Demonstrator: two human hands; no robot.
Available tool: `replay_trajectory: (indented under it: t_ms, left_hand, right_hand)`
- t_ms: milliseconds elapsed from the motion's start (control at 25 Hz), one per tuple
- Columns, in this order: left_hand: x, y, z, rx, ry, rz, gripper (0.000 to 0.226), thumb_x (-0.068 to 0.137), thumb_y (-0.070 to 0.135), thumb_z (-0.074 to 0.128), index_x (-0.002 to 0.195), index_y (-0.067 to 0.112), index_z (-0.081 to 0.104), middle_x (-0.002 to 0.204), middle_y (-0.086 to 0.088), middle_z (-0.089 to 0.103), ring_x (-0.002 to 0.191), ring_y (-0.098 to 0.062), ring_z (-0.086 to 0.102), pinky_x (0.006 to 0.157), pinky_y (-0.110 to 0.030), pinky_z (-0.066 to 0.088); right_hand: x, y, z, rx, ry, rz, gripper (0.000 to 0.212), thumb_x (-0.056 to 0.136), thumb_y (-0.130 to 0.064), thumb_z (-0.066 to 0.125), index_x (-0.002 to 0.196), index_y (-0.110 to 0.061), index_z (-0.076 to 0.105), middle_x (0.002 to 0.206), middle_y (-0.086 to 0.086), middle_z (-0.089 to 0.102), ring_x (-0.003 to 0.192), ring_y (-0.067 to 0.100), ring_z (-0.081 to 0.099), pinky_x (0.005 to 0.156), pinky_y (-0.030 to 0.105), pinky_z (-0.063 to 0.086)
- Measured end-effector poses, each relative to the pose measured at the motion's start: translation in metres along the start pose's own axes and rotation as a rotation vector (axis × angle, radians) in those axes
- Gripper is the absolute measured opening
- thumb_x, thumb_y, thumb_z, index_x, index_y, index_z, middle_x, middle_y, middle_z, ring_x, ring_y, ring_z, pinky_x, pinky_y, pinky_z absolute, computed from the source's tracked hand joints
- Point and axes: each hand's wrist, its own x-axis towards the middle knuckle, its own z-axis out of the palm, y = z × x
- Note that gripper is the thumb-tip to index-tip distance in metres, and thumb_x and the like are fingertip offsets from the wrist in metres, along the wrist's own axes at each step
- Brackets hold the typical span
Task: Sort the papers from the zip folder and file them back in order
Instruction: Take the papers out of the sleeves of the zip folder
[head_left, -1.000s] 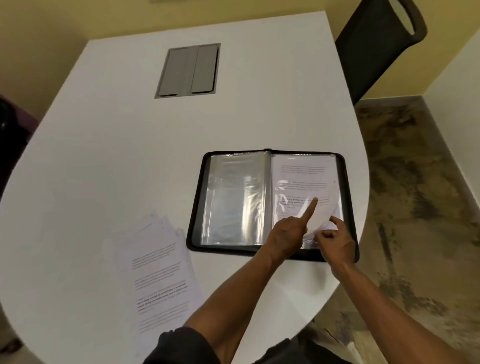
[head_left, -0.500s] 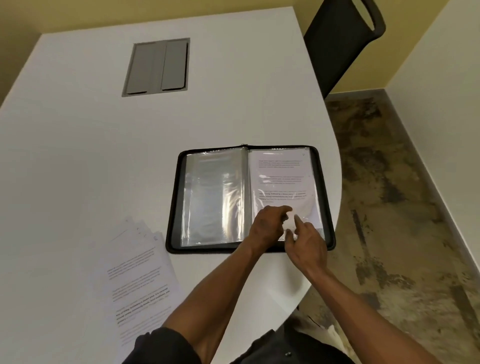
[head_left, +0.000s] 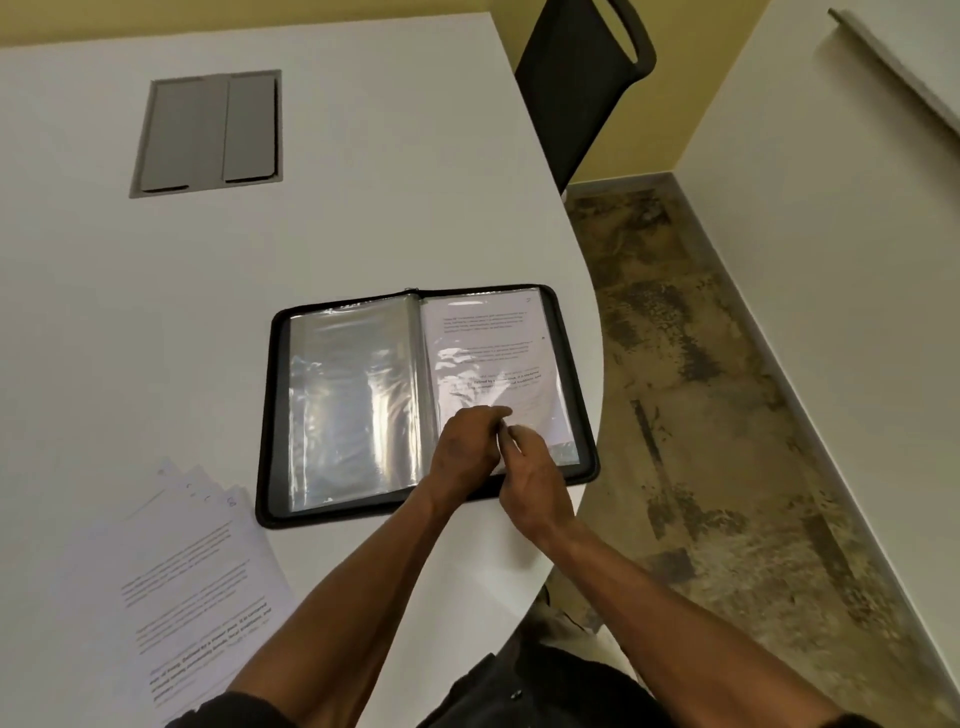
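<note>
A black zip folder lies open on the white table, close to its curved right edge. Its left half shows empty clear sleeves. On the right half a printed page sits inside a clear sleeve. My left hand and my right hand meet over the lower part of that sleeve. Both have curled fingers, and the fingertips pinch the plastic between them. What lies under the fingertips is hidden. A fanned stack of printed papers lies on the table at the lower left.
A grey cable hatch is set into the table at the back left. A black chair stands beyond the table's right edge. To the right are mottled floor and a pale wall.
My left index finger, earlier stretched out on the page, has curled in. Both hands have closed together low on the right sleeve. The view has shifted right.
</note>
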Motion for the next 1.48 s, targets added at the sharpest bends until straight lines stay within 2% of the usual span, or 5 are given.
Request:
replay_trajectory:
  t_ms: [200,400,760,1200,1480]
  left_hand:
    - [0.002,0.003,-0.003,0.047,-0.037,0.01,0.03,0.094,0.013,0.058,0.124,0.012,0.067,0.109,-0.005,0.074,0.1,-0.021,0.066,0.09,-0.03,0.049]
    - [-0.001,0.016,-0.008,0.036,-0.099,0.042,0.034,0.094,0.025,0.054,0.121,0.01,0.069,0.112,-0.011,0.073,0.103,-0.027,0.066,0.092,-0.033,0.048]
    - [-0.003,0.008,-0.005,0.026,-0.067,0.005,0.031,0.097,0.015,0.056,0.127,0.01,0.066,0.119,-0.01,0.071,0.11,-0.026,0.065,0.096,-0.03,0.047]
    - [-0.024,-0.009,0.001,-0.105,-0.093,-0.07,0.033,0.095,0.019,0.061,0.128,0.016,0.064,0.116,-0.004,0.071,0.104,-0.019,0.064,0.096,-0.033,0.051]
    - [-0.113,-0.019,-0.001,-0.271,0.191,-0.557,0.038,0.09,0.03,0.069,0.125,0.016,0.062,0.121,-0.003,0.062,0.108,-0.018,0.059,0.091,-0.031,0.049]
  right_hand:
    - [0.005,0.03,0.01,-0.432,-0.142,-0.147,0.071,0.078,-0.009,0.082,0.139,0.009,0.05,0.145,0.027,0.051,0.137,0.039,0.048,0.112,0.042,0.033]
    - [0.02,0.025,0.007,-0.7,-0.322,-0.228,0.051,0.104,-0.008,0.045,0.148,0.01,0.028,0.148,0.028,0.041,0.141,0.04,0.036,0.123,0.045,0.022]
    - [0.033,0.008,-0.025,-1.081,-0.555,-0.517,0.023,0.096,-0.01,0.062,0.119,-0.004,0.064,0.107,0.018,0.07,0.103,0.036,0.063,0.105,0.048,0.042]
    - [-0.01,0.013,-0.044,-0.72,-0.353,-0.678,0.019,0.072,-0.014,0.085,0.067,-0.01,0.067,0.061,0.008,0.059,0.061,0.024,0.055,0.065,0.036,0.049]
    - [-0.086,0.016,-0.058,-0.438,-0.192,-0.517,0.02,0.073,-0.008,0.079,0.073,-0.019,0.062,0.07,-0.001,0.06,0.064,0.018,0.051,0.056,0.031,0.041]
